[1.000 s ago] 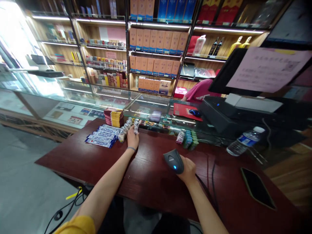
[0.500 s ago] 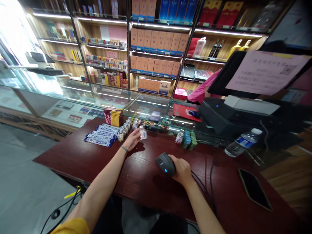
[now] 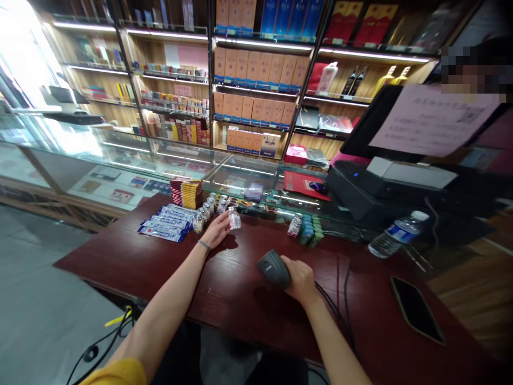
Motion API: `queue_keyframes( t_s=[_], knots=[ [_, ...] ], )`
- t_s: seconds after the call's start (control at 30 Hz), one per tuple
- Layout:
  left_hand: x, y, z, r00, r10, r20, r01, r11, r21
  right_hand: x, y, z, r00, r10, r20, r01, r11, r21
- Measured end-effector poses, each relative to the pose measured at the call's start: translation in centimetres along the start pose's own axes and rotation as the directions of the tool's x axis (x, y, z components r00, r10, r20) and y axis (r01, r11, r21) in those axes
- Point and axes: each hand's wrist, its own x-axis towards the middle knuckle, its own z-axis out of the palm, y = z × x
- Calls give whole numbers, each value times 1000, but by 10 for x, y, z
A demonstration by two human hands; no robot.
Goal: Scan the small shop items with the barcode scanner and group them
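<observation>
My left hand (image 3: pixel 216 230) holds a small clear bottle (image 3: pixel 234 218) by its fingertips, lifted a little above the dark red counter (image 3: pixel 168 262). It is just in front of a row of several similar small bottles (image 3: pixel 206 211). My right hand (image 3: pixel 300 278) grips a dark grey barcode scanner (image 3: pixel 273 267), its head turned left toward the bottle. The scanner's cable (image 3: pixel 340 299) trails back over the counter to the right.
Blue packets (image 3: pixel 166 223) and a stack of red-yellow packs (image 3: pixel 186 192) lie at the left. Another small bottle (image 3: pixel 295 225) and green-blue containers (image 3: pixel 312 229) stand in the middle. A water bottle (image 3: pixel 395 235), a phone (image 3: pixel 417 310) and a register (image 3: pixel 380 187) are at the right.
My left hand has lifted one small bottle out of the row and brought it right. My right hand has swung the scanner left and down, turning its head toward the bottle.
</observation>
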Motion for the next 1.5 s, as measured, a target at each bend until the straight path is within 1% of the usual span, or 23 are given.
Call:
queue_keyframes(
  t_s=[0.07,0.13,0.27,0.37,0.53,0.63,0.7,0.8,0.87,0.93,1.1,1.3,1.5],
  knots=[
    [1,-4,6,1000,18,-14,-18,999,37,-2,4,0,999,19,-40,-19,1000,-15],
    [3,-10,18,999,43,-6,-42,992,120,-5,10,0,995,47,-85,-48,999,-21],
    [11,-30,50,992,114,63,-128,933,337,-9,19,-3,978,104,-178,-111,993,-27],
    [17,-50,80,980,181,84,-199,854,481,-12,23,-7,961,152,-229,-165,986,-39],
    [22,-90,128,958,234,165,-283,693,663,-18,31,-14,940,244,-239,-267,961,-67],
    [24,-117,148,936,275,218,-343,590,730,-23,37,-17,917,280,-284,-316,945,-87],
    [27,-133,158,926,297,232,-364,547,754,-26,41,-19,900,296,-319,-340,936,-90],
    [34,-152,167,917,312,248,-381,507,773,-29,45,-21,873,333,-356,-385,919,-85],
    [38,-159,172,914,317,252,-386,490,782,-29,46,-22,855,362,-371,-419,904,-82],
    [42,-163,176,917,314,245,-377,490,786,-29,46,-23,846,377,-377,-434,898,-76],
    [47,-166,181,932,282,229,-350,530,772,-27,46,-26,841,372,-393,-430,900,-67],
    [47,-167,180,934,275,227,-344,526,778,-27,47,-25,839,372,-397,-431,900,-67],
    [45,-169,178,925,300,233,-370,577,729,-29,47,-23,857,367,-362,-420,904,-77]
  ],
)
